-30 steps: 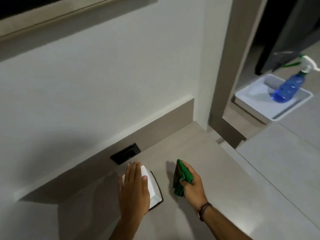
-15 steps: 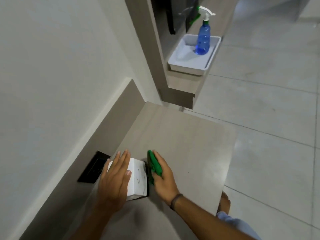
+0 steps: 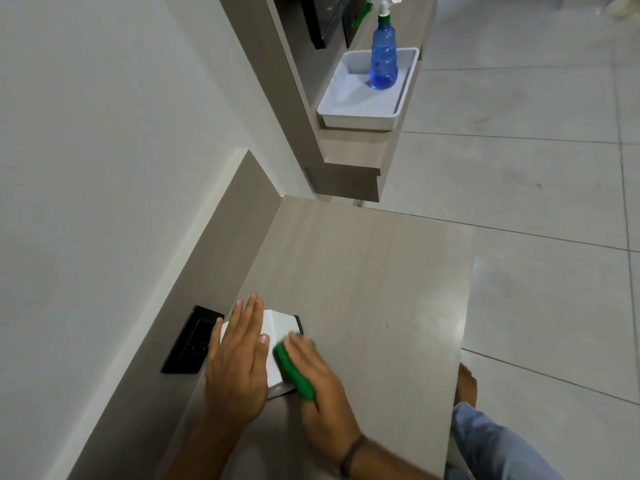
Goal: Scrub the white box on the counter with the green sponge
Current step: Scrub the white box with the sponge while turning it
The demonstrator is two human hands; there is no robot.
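A small white box [image 3: 277, 325] with a dark base sits on the grey counter [image 3: 363, 282] near the wall. My left hand [image 3: 239, 362] lies flat on top of the box, fingers spread, holding it down. My right hand [image 3: 322, 386] grips the green sponge [image 3: 292, 368] and presses it against the box's right side. Most of the box is hidden under my hands.
A black wall socket [image 3: 192, 341] sits in the backsplash just left of the box. A white tray [image 3: 360, 112] holding a blue spray bottle [image 3: 383, 53] rests on a ledge beyond the counter. The counter's right edge drops to a tiled floor, where my foot [image 3: 465, 382] stands.
My right hand has brought the sponge from beside the box onto its right side. The left hand stays on the box. The view has swung down and to the right.
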